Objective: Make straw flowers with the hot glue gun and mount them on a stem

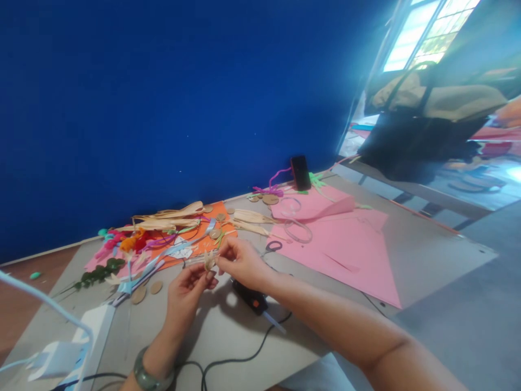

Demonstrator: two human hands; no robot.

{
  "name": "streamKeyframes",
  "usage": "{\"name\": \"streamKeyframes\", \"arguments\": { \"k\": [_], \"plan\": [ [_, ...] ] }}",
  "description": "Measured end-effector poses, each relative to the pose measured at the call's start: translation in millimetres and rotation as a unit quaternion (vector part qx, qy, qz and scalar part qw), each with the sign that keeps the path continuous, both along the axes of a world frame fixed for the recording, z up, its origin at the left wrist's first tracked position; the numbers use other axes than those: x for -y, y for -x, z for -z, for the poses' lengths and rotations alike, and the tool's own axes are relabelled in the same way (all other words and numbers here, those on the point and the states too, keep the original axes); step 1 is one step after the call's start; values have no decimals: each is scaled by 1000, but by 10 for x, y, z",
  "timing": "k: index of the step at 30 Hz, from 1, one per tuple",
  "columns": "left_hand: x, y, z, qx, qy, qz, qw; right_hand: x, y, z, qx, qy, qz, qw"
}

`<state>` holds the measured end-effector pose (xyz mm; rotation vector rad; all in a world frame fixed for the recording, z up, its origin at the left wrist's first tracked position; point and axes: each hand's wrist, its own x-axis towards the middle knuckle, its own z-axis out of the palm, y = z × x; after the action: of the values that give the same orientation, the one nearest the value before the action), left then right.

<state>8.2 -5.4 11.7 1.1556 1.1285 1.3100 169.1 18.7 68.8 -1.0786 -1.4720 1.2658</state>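
My left hand [188, 290], with a bangle at its wrist, is closed in a pinch on a small pale straw-coloured piece [209, 261], which looks like folded dried husk. My right hand [245, 264] reaches in from the right and pinches the same piece, fingertips close to the left ones. The piece is held up above the grey table [228, 339], and its lower part is partly hidden by fingers. Beneath my right hand lies a black glue gun [251, 297] with a translucent glue stick out of its back. A scissors handle [274, 246] shows just behind that hand.
Pink paper sheets [350, 247] cover the right side. Husk strips [171, 217], orange paper [220, 214], coloured pompoms [132, 240] and wood slices [139, 295] lie at back left. A phone [300, 172] leans on the blue wall [183, 98]. A power strip [94, 326] and black cable [240, 359] are near.
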Motion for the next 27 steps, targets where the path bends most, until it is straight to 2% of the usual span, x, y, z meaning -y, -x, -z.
{"name": "streamKeyframes", "arguments": {
  "k": [4,10,19,27],
  "plan": [
    [18,4,-8,-40,-5,-13,999,-18,-6,36,-31,25,-7,999],
    [33,-8,19,-34,-1,-31,999,-30,-17,68,-40,45,-14,998],
    [45,-17,13,-36,11,-12,999,-41,-6,97,-38,55,-12,998],
    [38,-25,15,-16,28,-5,999,-35,-24,21,-15,74,-15,997]
  ]
}}
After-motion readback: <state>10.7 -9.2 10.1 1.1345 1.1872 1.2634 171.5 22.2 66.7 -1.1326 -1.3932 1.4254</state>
